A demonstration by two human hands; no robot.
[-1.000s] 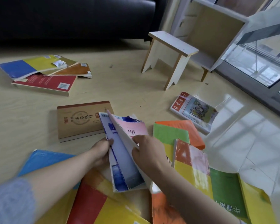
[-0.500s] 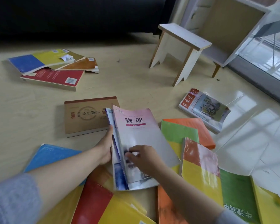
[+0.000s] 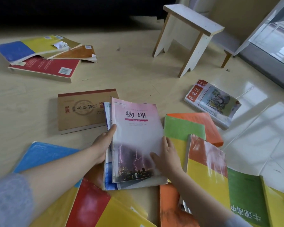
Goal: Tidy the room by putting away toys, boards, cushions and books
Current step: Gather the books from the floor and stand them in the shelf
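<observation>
Wood floor (image 3: pixel 138 74), scattered books (image 3: pixel 44 68), white stool (image 3: pixel 192 22).
Left hand (image 3: pixel 103 145) grips pink book (image 3: pixel 134 128); right hand (image 3: pixel 168 156) flat on it.

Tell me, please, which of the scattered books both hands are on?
The pink physics book with the lightning photo: left hand at its left edge, right hand on its right side. No other cover is pink.

Looking like home living room. Dark sofa (image 3: pixel 72 10) sitting along top, small wooden stool (image 3: pixel 192 22) standing upper right, school books (image 3: pixel 44 67) lying over pale wood floor (image 3: pixel 129 76), big window (image 3: pixel 279 38) showing far right.
</observation>
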